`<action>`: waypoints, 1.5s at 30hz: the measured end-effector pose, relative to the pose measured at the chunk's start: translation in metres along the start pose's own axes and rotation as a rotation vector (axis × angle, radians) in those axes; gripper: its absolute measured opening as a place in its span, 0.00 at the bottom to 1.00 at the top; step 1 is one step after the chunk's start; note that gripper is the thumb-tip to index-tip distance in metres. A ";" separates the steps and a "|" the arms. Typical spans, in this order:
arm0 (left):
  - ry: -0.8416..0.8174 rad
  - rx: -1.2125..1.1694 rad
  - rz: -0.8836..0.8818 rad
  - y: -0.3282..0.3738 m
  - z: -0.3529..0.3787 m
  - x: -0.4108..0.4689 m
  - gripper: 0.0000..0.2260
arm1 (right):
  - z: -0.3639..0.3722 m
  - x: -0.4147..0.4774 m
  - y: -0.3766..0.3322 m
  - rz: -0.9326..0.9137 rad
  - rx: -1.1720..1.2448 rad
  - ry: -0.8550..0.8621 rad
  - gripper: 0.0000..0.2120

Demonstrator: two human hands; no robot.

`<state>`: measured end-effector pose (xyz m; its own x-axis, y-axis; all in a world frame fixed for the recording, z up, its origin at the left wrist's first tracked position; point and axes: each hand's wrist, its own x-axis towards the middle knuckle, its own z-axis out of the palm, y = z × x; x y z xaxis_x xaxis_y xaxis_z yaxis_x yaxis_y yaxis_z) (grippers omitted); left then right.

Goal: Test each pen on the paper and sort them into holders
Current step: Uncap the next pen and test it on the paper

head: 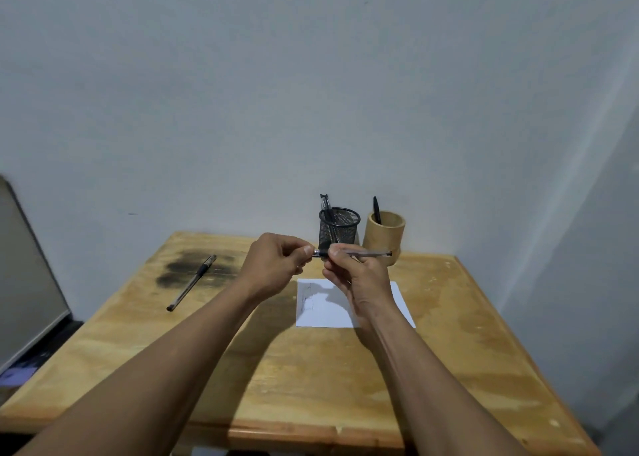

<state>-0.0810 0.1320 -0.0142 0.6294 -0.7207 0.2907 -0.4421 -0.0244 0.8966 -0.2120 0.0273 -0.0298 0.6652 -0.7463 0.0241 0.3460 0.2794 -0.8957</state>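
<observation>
The wooden surface [311,386] carries a white paper [321,314] just under the hands, handy for test strokes; its faint scribbles are unreadable. Behind stand a black mesh holder [340,231] and a bamboo holder [383,238], both holding pens. The left hand [273,262] pinches the tip end of a clear pen [370,254] and the right hand [356,276] grips its barrel, level above the paper, probably working the cap. A spare pen [192,282] lies well apart at left, seemingly untested.

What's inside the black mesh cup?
Pens stand in the black mesh holder, leaning left; how many is unclear. The right hand and the held pen hide its base.
</observation>
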 end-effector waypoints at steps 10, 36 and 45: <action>-0.088 -0.018 -0.032 0.008 -0.003 0.003 0.05 | -0.006 0.004 -0.010 0.009 -0.026 -0.037 0.03; 0.159 0.592 -0.195 -0.067 0.030 0.044 0.05 | -0.028 0.021 0.035 -0.063 -0.470 0.142 0.05; 0.176 0.634 -0.221 -0.073 0.035 0.048 0.05 | -0.028 0.022 0.041 -0.085 -0.541 0.130 0.05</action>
<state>-0.0405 0.0751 -0.0775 0.8182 -0.5303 0.2221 -0.5462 -0.5965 0.5880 -0.2018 0.0056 -0.0783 0.5507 -0.8307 0.0816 -0.0165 -0.1085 -0.9940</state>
